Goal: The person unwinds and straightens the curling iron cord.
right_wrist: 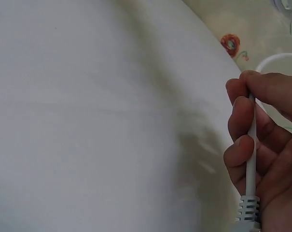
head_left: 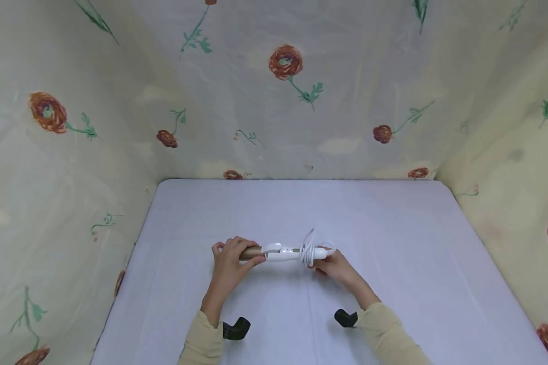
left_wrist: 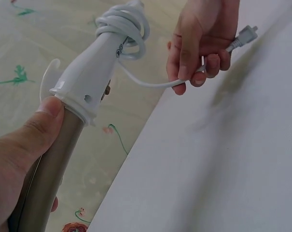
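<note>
Left hand (left_wrist: pixel 13 164): nearest the wrist camera; we see it wrapped round the brown-gold barrel (left_wrist: pixel 51 174), thumb up by the white collar (left_wrist: pixel 76 107).
Right hand (left_wrist: pixel 203 41): fingers curled over the white cord (left_wrist: pixel 146 85), just short of the plug (left_wrist: pixel 246 36).
Styling iron (head_left: pixel 280 257): we find it held up over the white table (head_left: pixel 392 228), crosswise between both hands.
Weight: we judge it light, easy for one hand.
Stiffness: barrel and handle (left_wrist: pixel 90 65) look rigid; we expect the cord to bend readily but spring a little.
Slip: the smooth casing may slide, so we would want a full wrap.
Fragility: probably sturdy, though we would spare the curved lever (left_wrist: pixel 49 79) and the cord's ends.
Hold: barrel or handle for the body; for the cord, we favour a pinch near the plug.
Looks: slim metallic barrel, glossy white handle flaring at the collar, cord looped several times round its far end, pale two-pronged plug.
</note>
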Action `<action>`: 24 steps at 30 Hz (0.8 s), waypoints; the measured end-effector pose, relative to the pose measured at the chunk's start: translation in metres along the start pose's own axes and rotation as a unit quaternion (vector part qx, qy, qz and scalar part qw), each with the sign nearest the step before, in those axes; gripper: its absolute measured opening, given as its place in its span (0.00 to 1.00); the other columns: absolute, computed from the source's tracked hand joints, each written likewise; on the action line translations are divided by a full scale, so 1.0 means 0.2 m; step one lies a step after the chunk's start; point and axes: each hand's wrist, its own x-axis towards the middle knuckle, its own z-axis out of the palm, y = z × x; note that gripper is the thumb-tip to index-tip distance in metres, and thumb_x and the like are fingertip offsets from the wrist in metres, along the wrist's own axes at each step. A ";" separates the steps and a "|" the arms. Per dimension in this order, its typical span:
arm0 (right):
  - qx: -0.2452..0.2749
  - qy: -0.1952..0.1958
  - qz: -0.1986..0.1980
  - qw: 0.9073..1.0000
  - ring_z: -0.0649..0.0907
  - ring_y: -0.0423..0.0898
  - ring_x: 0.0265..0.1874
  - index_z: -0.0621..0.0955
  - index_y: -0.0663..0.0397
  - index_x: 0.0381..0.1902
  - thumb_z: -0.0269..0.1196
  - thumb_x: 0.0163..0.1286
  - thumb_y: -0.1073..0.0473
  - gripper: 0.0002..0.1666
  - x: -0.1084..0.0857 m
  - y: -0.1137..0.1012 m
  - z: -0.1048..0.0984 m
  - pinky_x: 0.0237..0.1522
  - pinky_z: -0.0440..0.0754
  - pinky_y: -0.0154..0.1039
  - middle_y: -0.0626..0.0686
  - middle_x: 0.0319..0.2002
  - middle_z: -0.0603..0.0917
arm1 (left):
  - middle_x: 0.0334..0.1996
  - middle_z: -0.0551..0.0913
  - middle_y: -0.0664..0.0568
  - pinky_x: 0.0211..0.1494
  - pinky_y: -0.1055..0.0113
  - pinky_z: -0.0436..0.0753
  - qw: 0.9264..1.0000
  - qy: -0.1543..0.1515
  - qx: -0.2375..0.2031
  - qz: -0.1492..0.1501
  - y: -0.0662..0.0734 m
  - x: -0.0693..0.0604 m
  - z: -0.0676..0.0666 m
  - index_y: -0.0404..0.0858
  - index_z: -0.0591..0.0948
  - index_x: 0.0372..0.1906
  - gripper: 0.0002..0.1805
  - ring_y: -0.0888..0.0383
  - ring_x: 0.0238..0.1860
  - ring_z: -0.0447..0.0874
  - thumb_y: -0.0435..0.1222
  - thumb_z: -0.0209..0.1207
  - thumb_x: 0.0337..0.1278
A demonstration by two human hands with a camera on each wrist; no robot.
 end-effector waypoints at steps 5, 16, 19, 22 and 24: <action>-0.076 -0.003 -0.037 0.996 0.75 0.40 0.21 0.81 0.63 0.44 0.57 0.59 0.73 0.14 0.03 -0.01 -0.12 0.22 0.72 0.33 0.60 0.31 0.84 | 0.36 0.83 0.59 0.56 0.51 0.54 1.000 -0.007 0.003 0.005 0.00 -0.01 0.00 0.50 0.83 0.42 0.21 0.59 0.39 0.76 0.54 0.67 0.42; -0.215 -0.014 -0.089 0.972 0.79 0.42 0.26 0.83 0.57 0.45 0.62 0.66 0.58 0.12 0.06 -0.21 -0.36 0.28 0.78 0.32 0.55 0.37 0.85 | 0.36 0.82 0.60 0.56 0.50 0.56 1.000 -0.019 0.018 0.004 -0.01 -0.01 0.03 0.49 0.83 0.42 0.22 0.59 0.39 0.76 0.56 0.67 0.41; -0.219 -0.014 -0.088 0.972 0.79 0.45 0.25 0.83 0.58 0.45 0.61 0.67 0.58 0.13 0.05 -0.26 -0.39 0.28 0.78 0.33 0.55 0.38 0.85 | 0.36 0.82 0.59 0.56 0.50 0.55 0.999 -0.028 0.020 -0.004 -0.01 -0.02 0.03 0.49 0.83 0.42 0.23 0.59 0.39 0.76 0.56 0.66 0.41; -0.224 -0.013 -0.087 0.970 0.79 0.46 0.27 0.83 0.57 0.46 0.61 0.67 0.57 0.13 0.02 -0.31 -0.40 0.28 0.78 0.33 0.55 0.39 0.85 | 0.36 0.82 0.59 0.56 0.50 0.55 0.999 -0.025 0.020 -0.010 0.00 -0.01 0.04 0.49 0.83 0.42 0.23 0.59 0.39 0.76 0.56 0.66 0.40; -0.231 -0.011 -0.091 0.969 0.78 0.45 0.26 0.83 0.57 0.46 0.61 0.68 0.57 0.13 0.01 -0.34 -0.40 0.28 0.77 0.33 0.54 0.39 0.85 | 0.35 0.82 0.59 0.56 0.51 0.55 0.999 -0.022 0.022 -0.013 -0.01 -0.01 0.04 0.49 0.83 0.42 0.22 0.59 0.38 0.76 0.56 0.66 0.41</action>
